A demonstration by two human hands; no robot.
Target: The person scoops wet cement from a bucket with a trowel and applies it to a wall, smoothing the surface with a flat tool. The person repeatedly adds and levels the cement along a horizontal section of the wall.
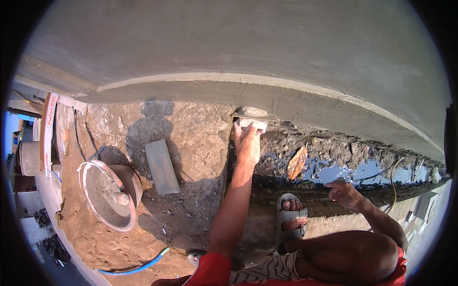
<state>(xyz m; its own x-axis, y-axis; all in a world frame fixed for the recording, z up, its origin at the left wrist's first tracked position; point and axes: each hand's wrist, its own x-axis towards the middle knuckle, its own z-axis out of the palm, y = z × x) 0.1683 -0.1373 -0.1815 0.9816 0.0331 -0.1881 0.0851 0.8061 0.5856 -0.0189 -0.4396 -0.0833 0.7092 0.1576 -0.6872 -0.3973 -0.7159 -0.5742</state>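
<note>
My left hand (247,140) is closed around the pale handle of a plastering trowel (245,116). Wet grey mortar (253,111) lies on the trowel, which is against the foot of the grey plastered wall (205,93). Over the drainage ditch my right hand (346,194) hangs in the air near my bent knee. Its index finger sticks out, the other fingers are loosely curled, and nothing shows in it. A bucket (132,183) with a mortar-caked rim and a mortar-covered round pan or lid (107,188) stand on the ground to the left.
A flat grey board (162,167) lies on the dirt beside the bucket. The ditch holds dark water (334,171) and a dry brown leaf (297,163). A blue hose (136,270) curves at lower left. My sandalled foot (291,217) is at the ditch edge.
</note>
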